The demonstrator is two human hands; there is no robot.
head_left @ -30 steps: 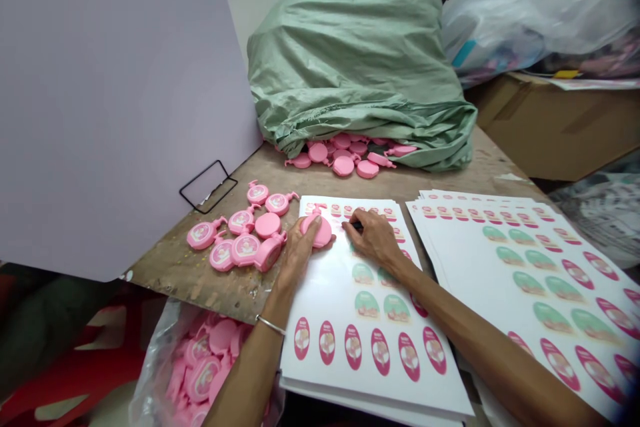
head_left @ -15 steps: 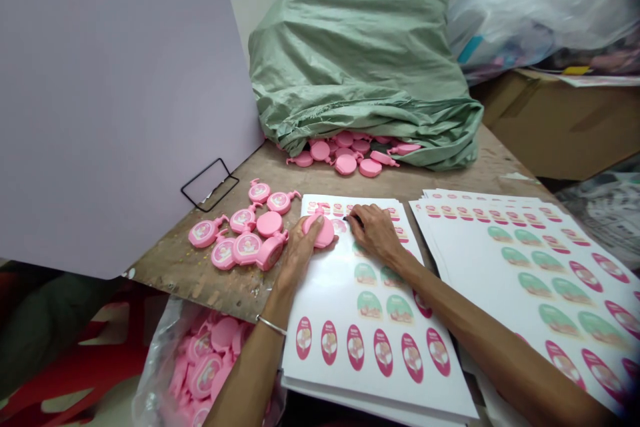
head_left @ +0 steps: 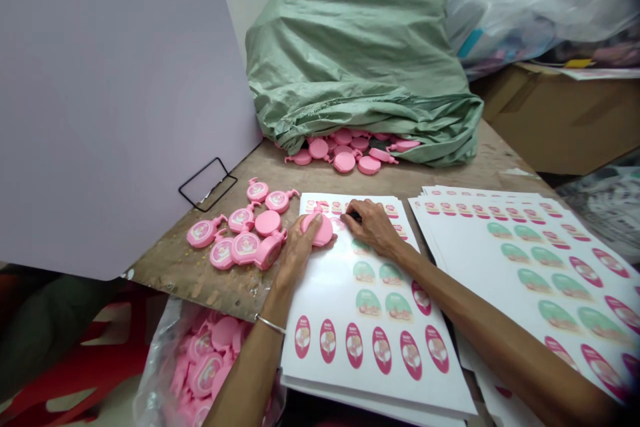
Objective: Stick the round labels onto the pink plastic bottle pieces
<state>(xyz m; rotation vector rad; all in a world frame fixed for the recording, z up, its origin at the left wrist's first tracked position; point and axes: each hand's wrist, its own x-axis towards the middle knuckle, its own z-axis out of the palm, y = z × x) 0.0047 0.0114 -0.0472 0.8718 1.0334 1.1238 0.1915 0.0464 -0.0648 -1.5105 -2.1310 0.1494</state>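
Note:
My left hand (head_left: 299, 243) is closed round a pink toy pump bottle (head_left: 320, 230), its plain round side up, over the upper left of a sticker sheet (head_left: 330, 287). Close beside it, my right hand (head_left: 370, 223) pinches the edge of a pale pink sticker (head_left: 338, 223) at the sheet's surface. Something small and dark shows under its curled fingers; its kind is unclear. Green half-round stickers (head_left: 369, 303) and pink oval stickers (head_left: 354, 345) remain on the sheet. Left of my hands lie several pink pump bottles (head_left: 245, 247), most with a round label on top.
Another stack of sticker sheets (head_left: 480, 260) lies to the right. A green sack (head_left: 360, 60) spills pink bottles (head_left: 345, 161) at the back. A plastic bag of bottles (head_left: 205, 367) is below the table's left edge. A black wire frame (head_left: 207, 185) stands by a pale panel (head_left: 120, 107).
The right fingertips have shifted slightly left at the pale pink sticker, and less of it shows. The left hand keeps the bottle in nearly the same place. The view has moved slightly.

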